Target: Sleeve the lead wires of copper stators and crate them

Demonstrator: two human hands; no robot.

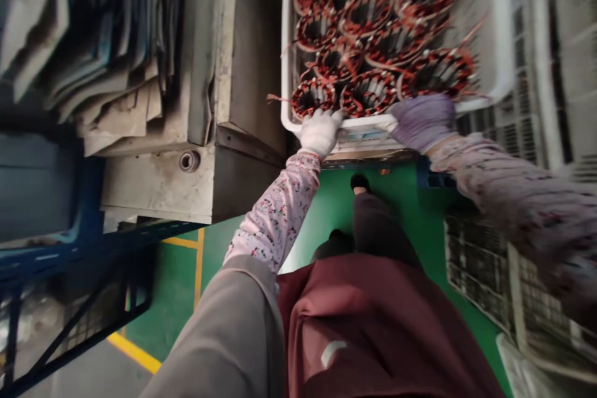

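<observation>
A white plastic crate (pixel 288 68) packed with copper-wound motor stators (pixel 368 93) is in front of me, tilted up in the view. Red-orange wire ends stick out from the stators. My left hand (pixel 321 132), in a white knit glove, grips the crate's near rim by its left corner, close to a stator. My right hand (pixel 422 122), in a purple glove, grips the same rim further right. The crate's underside is mostly hidden.
A grey metal cabinet (pixel 186 180) stands left of the crate, below a stack of worn sheets (pixel 93 56). A blue rack (pixel 56 249) stands further left. White slatted crates (pixel 489 280) stand at the right. The floor (pixel 158 298) is green with yellow lines.
</observation>
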